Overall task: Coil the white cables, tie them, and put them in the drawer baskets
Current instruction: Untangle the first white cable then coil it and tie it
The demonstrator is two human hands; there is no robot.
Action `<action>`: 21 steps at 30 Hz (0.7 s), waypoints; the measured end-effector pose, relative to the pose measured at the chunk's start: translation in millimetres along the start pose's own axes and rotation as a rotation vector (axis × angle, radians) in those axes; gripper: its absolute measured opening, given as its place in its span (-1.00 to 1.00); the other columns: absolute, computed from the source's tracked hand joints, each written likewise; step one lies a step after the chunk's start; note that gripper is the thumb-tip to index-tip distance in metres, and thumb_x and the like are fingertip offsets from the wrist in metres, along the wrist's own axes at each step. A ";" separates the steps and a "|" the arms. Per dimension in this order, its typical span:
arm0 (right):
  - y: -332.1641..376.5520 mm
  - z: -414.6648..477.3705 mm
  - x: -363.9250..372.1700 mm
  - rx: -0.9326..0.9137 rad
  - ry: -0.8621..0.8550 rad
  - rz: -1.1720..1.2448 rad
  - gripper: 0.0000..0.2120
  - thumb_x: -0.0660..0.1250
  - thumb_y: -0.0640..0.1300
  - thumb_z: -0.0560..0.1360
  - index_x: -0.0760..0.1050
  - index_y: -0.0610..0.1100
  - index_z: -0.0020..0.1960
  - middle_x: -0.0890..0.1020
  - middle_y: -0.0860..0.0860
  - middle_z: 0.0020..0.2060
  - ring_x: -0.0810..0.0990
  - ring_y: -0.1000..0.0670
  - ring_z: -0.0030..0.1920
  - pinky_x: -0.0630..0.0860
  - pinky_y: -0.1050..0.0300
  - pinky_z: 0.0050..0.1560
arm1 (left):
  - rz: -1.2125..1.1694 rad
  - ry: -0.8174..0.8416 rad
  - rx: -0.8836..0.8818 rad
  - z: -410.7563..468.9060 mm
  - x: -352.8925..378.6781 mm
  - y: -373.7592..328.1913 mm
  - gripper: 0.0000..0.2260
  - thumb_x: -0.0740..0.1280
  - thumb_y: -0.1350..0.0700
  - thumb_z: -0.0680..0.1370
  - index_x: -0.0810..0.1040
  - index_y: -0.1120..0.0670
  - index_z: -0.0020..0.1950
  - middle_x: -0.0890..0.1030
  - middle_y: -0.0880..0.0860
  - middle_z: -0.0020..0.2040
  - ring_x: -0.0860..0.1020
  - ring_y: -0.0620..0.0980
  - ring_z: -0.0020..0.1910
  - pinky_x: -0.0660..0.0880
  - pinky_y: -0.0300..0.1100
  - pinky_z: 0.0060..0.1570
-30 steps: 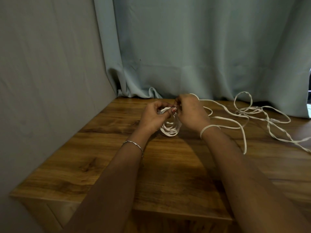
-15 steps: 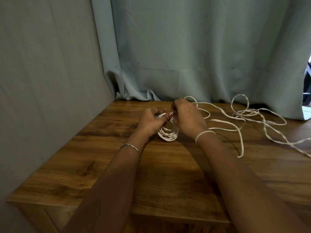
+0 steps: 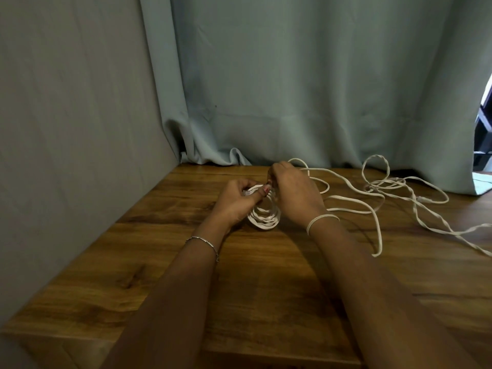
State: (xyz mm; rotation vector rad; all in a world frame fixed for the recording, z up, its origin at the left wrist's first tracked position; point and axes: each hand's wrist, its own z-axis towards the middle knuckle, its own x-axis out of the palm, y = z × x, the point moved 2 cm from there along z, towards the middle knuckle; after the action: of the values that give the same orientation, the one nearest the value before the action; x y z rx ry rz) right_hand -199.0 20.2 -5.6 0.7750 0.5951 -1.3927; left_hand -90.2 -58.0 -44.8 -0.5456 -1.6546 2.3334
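Little has changed in the last second: the left hand (image 3: 237, 201) still pinches the top of the coil (image 3: 265, 219) at frame centre between thumb and curled fingers. The right hand (image 3: 295, 198), curled round the loose cable (image 3: 354, 202) where it joins the coil, has lifted slightly, so winding seems unfinished and tying is still to come. I count one coil, one loose run trailing right across the table (image 3: 239, 294) (one cable or several, I cannot tell), one pale band (image 3: 322, 219) on the right wrist, and no drawer basket.

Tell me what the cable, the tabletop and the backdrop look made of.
Cable: white, smooth plastic-like jacket, faint sheen, bends softly. Tabletop: wood or wood-look laminate, brown grain and knots, semi-gloss. Backdrop curtain: matte grey-blue cloth, hanging in folds.
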 end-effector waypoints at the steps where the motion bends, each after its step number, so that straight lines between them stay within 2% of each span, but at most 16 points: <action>1: 1.0 0.3 0.2 -0.013 0.002 -0.018 -0.85 0.32 -0.25 0.49 0.43 -0.12 0.04 0.52 -0.09 0.02 0.58 -0.17 -0.06 0.45 0.02 -0.18 | 0.023 -0.009 -0.004 0.5 -0.8 0.6 -0.87 0.46 0.07 0.48 0.65 0.10 -0.04 0.71 0.09 -0.12 0.68 0.04 -0.11 0.60 -0.10 -0.05; 5: 5.7 -0.3 -1.7 -0.051 0.006 -0.084 -0.77 0.31 -0.30 0.49 0.42 -0.14 0.11 0.50 -0.09 0.08 0.59 -0.16 -0.04 0.39 0.07 -0.20 | 0.046 0.008 -0.022 -2.5 -2.5 -2.6 -0.89 0.44 0.03 0.50 0.63 0.06 -0.11 0.70 0.03 -0.21 0.65 -0.07 -0.23 0.52 -0.23 -0.23; 10: 7.8 -0.9 -3.3 -0.086 0.001 -0.105 -0.76 0.31 -0.30 0.47 0.42 -0.16 0.12 0.49 -0.10 0.09 0.59 -0.17 -0.06 0.31 0.10 -0.22 | 0.012 0.030 -0.072 -0.5 -2.3 0.3 -0.82 0.43 -0.03 0.49 0.63 0.08 -0.06 0.70 0.08 -0.18 0.67 0.04 -0.18 0.56 -0.08 -0.13; 13: 7.3 -0.9 -3.1 -0.077 0.016 -0.073 -0.75 0.35 -0.25 0.46 0.42 -0.16 0.12 0.49 -0.10 0.08 0.58 -0.16 -0.05 0.35 0.10 -0.20 | 0.031 0.030 -0.082 1.6 -2.0 1.6 -0.81 0.42 -0.03 0.50 0.63 0.08 -0.08 0.70 0.06 -0.22 0.66 0.00 -0.23 0.53 -0.14 -0.21; 16: 3.2 1.3 0.7 -0.018 -0.004 0.072 -0.78 0.39 -0.20 0.45 0.47 -0.18 0.07 0.54 -0.11 0.03 0.55 -0.12 -0.04 0.44 0.07 -0.13 | -0.047 0.030 -0.093 1.6 -1.2 0.6 -0.85 0.42 0.03 0.52 0.63 0.11 -0.09 0.70 0.11 -0.18 0.67 0.03 -0.20 0.57 -0.14 -0.17; 18: -2.0 3.8 3.1 0.069 -0.088 0.206 -0.88 0.32 -0.20 0.52 0.51 -0.19 0.05 0.58 -0.11 -0.02 0.56 -0.10 -0.05 0.49 0.05 -0.09 | -0.122 0.011 -0.096 0.5 -1.3 0.7 -0.82 0.42 0.04 0.51 0.65 0.16 -0.07 0.71 0.16 -0.16 0.67 0.08 -0.16 0.59 -0.11 -0.11; 21: -12.3 4.7 4.6 0.222 -0.113 0.426 -0.84 0.22 -0.13 0.60 0.55 -0.18 0.04 0.64 -0.08 -0.08 0.58 -0.04 -0.07 0.45 0.12 -0.11 | -0.240 -0.052 -0.114 -1.5 -3.0 -3.2 -0.77 0.44 0.02 0.50 0.65 0.19 -0.04 0.71 0.17 -0.16 0.68 0.12 -0.14 0.60 -0.05 -0.04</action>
State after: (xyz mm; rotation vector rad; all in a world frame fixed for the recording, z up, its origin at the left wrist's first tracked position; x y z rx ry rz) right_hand -211.1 13.5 -7.7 0.9314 0.1719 -1.1063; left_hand -87.0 -56.8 -41.7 -0.2900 -1.7767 2.1089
